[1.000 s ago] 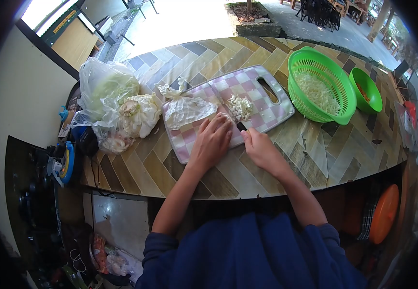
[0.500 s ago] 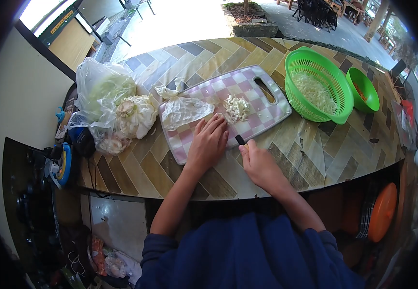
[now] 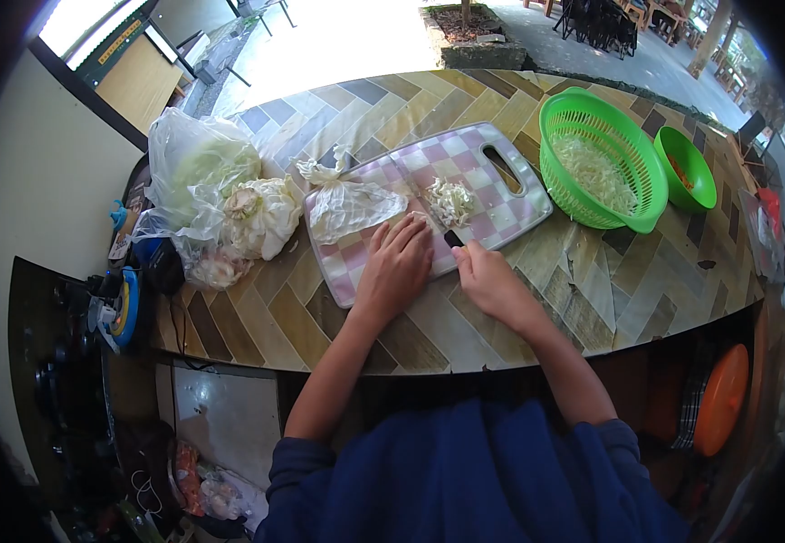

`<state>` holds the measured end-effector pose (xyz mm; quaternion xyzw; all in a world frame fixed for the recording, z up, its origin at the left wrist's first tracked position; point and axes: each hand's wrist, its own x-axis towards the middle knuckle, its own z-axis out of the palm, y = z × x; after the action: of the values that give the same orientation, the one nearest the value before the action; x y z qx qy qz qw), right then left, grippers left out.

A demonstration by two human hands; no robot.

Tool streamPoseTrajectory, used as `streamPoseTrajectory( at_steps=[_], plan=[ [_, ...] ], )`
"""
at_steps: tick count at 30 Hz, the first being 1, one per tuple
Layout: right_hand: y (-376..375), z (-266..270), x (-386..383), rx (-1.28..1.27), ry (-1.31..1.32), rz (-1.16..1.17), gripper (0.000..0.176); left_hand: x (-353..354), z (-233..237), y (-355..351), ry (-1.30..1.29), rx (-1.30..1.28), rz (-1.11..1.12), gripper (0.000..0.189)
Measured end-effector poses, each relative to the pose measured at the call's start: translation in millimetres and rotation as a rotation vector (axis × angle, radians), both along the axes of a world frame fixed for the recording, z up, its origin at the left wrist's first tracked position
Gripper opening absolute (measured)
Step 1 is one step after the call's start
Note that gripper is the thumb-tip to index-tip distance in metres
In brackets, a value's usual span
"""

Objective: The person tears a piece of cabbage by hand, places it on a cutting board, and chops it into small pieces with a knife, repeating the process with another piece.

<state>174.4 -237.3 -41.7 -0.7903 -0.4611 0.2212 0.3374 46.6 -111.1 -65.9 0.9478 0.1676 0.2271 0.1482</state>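
Observation:
My left hand (image 3: 397, 267) lies on the checkered cutting board (image 3: 492, 224), its fingers close together and bent over a piece of cabbage (image 3: 418, 217) that is mostly hidden. My right hand (image 3: 490, 282) is closed around a knife (image 3: 452, 239); only a short dark part of it shows beyond the fingers, at the board's near edge. Just past the fingertips sits a small pile of chopped cabbage (image 3: 450, 201). Pale, crumpled cabbage leaves (image 3: 352, 210) rest on the left part of the board.
Left of the board, a cabbage head (image 3: 261, 217) stands by a clear plastic bag (image 3: 195, 167) with more cabbage inside. To the right are a green colander (image 3: 650, 195) of shredded cabbage and a green bowl (image 3: 702, 181) with orange shreds. All stand on a tile-patterned table (image 3: 583, 299).
My right hand has shifted a little away from me with the knife, whose dark part now overlaps the board's edge. My left hand stays on the cabbage. The view has turned very slightly.

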Motion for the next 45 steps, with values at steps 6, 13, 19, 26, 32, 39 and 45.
streamPoseTrajectory(
  at_steps=[6, 13, 19, 26, 32, 39, 45],
  plan=[
    [-19, 13, 1, 0.026, 0.167, 0.013, 0.039, -1, -2, 4, -0.002, -0.036, -0.05, 0.035],
    [-24, 16, -16, -0.015, 0.055, 0.003, 0.035, -1, 1, 4, 0.03, -0.029, -0.051, 0.036],
    [-25, 15, -14, -0.053, 0.029, 0.024, 0.034, 0, 2, 4, 0.027, -0.016, -0.045, 0.034],
    [-11, 13, -12, -0.132, -0.028, 0.03, 0.036, 2, 2, 2, 0.022, -0.005, -0.031, 0.032],
    [-5, 10, -8, -0.035, -0.006, -0.007, 0.037, 11, 16, 5, -0.05, 0.082, 0.063, 0.021],
    [-16, 5, 3, 0.01, 0.054, -0.052, 0.037, 20, 8, 20, -0.092, 0.026, 0.03, 0.01],
    [-20, 12, 0, 0.025, 0.096, -0.047, 0.036, 14, 6, 18, -0.167, -0.003, 0.004, 0.009]
  ],
)
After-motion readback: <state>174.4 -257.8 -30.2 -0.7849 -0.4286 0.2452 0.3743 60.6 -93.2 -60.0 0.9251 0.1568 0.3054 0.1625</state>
